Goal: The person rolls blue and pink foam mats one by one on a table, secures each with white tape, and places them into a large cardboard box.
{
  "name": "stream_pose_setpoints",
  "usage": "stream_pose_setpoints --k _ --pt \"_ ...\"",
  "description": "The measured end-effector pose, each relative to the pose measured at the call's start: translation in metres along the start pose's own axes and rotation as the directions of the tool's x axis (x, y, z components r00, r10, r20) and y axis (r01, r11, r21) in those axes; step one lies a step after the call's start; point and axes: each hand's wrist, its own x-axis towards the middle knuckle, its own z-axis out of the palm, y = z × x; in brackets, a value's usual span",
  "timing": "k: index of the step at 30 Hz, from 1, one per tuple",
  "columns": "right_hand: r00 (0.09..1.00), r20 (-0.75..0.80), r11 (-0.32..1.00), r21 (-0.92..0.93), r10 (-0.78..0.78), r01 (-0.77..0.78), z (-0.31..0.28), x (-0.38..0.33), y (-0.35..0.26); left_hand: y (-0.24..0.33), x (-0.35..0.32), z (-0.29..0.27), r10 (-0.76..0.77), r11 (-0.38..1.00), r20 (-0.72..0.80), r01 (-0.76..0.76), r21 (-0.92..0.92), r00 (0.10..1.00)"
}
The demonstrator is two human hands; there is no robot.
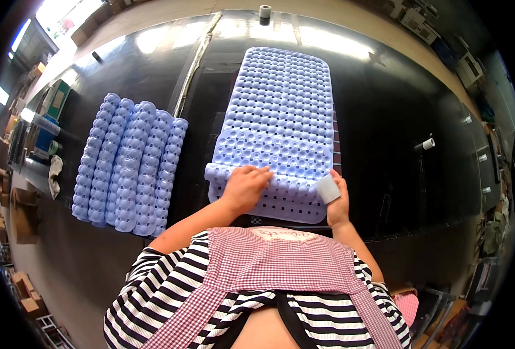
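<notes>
Cloth (55, 175), white and crumpled, lies by the left edge of a dark, glossy table (408, 125). Next come pale blue bumpy rolls (144, 168), about five, side by side and pointing away from the person; they look finished. In the middle, directly before the person, a matching blue mat (283, 87) lies lengthwise, its far part flat, its near part doubled over in a loose curl. The left hand (247, 189) rests on that curl, fingers bent and slightly parted; whether they pinch the mat or only press it, I cannot tell. At the mat's near right edge, the right hand (339, 203) has its fingers closed around a whitish block (328, 189), perhaps a roll of tape. This mat seems only just begun: most of its length has yet to be rolled, and no tape shows on it. Farther right, a small white roll (428, 143) lies apart on the table.
</notes>
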Motion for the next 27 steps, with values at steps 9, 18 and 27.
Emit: stream_pose_setpoints --k 9,18,27 --pt "0.999 0.027 0.997 0.075 -0.025 0.023 0.002 -0.016 0.016 -0.073 -0.065 -0.020 -0.571 0.788 -0.152 0.488 -0.375 0.806" --pt "0.996 -0.001 0.996 -0.034 0.084 -0.084 0.003 -0.013 0.007 -0.057 -0.079 -0.010 -0.418 0.907 -0.324 0.369 -0.205 0.849" --pt "0.997 -0.063 0.998 -0.057 -0.034 0.030 0.005 0.006 -0.011 0.011 -0.042 0.000 0.092 0.964 -0.063 -0.073 0.256 0.994"
